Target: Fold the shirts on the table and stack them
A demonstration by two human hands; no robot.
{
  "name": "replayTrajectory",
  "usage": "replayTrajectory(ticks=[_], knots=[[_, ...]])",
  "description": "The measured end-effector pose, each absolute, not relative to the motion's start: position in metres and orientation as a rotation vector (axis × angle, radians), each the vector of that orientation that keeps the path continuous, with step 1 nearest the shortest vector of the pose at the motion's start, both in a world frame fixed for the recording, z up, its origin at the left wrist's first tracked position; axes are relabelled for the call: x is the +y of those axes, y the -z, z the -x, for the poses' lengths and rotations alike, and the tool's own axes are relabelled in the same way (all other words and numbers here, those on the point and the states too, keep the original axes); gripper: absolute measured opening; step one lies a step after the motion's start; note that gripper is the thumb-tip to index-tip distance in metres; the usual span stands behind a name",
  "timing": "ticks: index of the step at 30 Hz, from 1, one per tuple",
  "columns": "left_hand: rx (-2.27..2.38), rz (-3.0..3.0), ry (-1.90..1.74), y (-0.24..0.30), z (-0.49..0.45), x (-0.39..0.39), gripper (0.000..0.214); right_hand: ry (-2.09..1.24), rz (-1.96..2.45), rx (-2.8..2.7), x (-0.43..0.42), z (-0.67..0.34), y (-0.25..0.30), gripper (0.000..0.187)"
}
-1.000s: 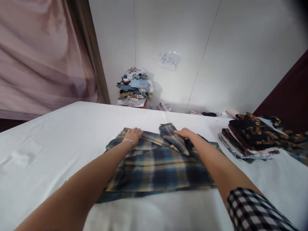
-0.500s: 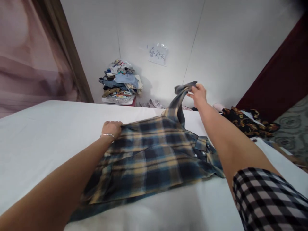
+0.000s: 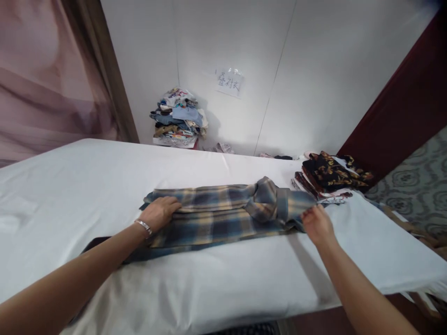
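Observation:
A blue and tan plaid shirt [image 3: 216, 216] lies folded into a long band on the white sheet [image 3: 70, 186]. My left hand [image 3: 160, 211], a bracelet on its wrist, rests flat on the shirt's left end with fingers stretched out. At the shirt's right edge my right hand [image 3: 316, 223] has its fingers curled onto the cloth. A bunched sleeve or collar [image 3: 267, 202] lies across the shirt, just left of my right hand.
A stack of folded dark patterned shirts [image 3: 326, 179] sits at the right, beside the plaid shirt. A heap of clothes [image 3: 178, 118] lies on the floor against the far wall under a paper sign [image 3: 228, 83]. The table's front edge runs below my arms.
My right hand, which held a sleeve up in the air, has come down to the shirt's right edge. The shirt now lies flat, folded narrower. My left hand has gone from gripping to flat.

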State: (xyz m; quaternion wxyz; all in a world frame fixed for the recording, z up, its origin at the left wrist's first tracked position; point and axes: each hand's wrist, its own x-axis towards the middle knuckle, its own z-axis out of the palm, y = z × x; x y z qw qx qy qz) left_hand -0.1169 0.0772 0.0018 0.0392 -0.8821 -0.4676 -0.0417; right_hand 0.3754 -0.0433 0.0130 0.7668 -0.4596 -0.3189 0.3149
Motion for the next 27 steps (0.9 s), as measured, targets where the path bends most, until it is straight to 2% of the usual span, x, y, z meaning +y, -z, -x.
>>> replayTrajectory(ticks=[4, 10, 13, 18, 24, 27], knots=[[-1.568, 2.607, 0.112, 0.003, 0.114, 0.064, 0.041, -0.655, 1.207, -0.708, -0.07, -0.375, 0.024, 0.015], [-1.585, 2.408, 0.389, -0.017, 0.114, 0.048, 0.034, -0.615, 1.093, -0.651, -0.089, -0.381, -0.003, 0.012], [-1.697, 2.416, 0.279, -0.014, 0.118, 0.042, 0.033, -0.626, 1.139, -0.641, -0.098, -0.378, -0.012, 0.009], [-1.995, 2.348, 0.079, -0.007, 0.126, 0.042, 0.036, -0.649, 1.143, -0.723, -0.109, -0.366, -0.014, 0.013], [-1.877, 2.34, 0.077, -0.005, 0.14, 0.039, 0.033, -0.624, 1.117, -0.739, -0.126, -0.362, -0.024, 0.015], [-1.934, 2.35, 0.032, -0.005, 0.14, 0.038, 0.032, -0.653, 1.126, -0.746, -0.13, -0.351, -0.029, 0.008]])
